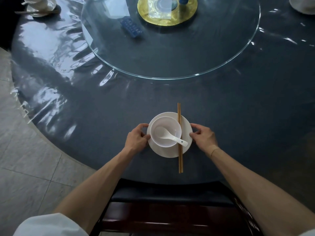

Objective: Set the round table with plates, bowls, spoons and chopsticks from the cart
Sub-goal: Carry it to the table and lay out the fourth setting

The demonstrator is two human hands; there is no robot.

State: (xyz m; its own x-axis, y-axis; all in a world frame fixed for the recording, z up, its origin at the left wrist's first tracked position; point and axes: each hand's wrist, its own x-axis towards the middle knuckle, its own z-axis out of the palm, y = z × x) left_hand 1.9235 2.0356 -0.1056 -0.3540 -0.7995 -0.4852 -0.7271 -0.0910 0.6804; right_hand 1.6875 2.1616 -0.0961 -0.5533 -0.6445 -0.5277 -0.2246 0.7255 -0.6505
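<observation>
your left hand [136,136] pinches the left rim of the white plate [186,130], thumb and fingers curled onto the edge. your right hand [203,136] does the same on the right rim, narrow pinch, fingertips on the edge. the plate sits on the dark round table [102,116], near the edge closest to you. white bowl [165,132] stands on the plate, shifted toward its left side. white soup spoon [170,135] lies in the bowl, handle sticking out over the rim toward the right and near side. wooden chopsticks [180,138], a pair side by side, lie across the right part of the plate, just beside the bowl, both ends overhanging onto the table. glass turntable [221,62] in the table's middle, gold disc [187,16] under it. another white place setting [40,5] at far left. dark chair [170,196] tucked below the near edge.
</observation>
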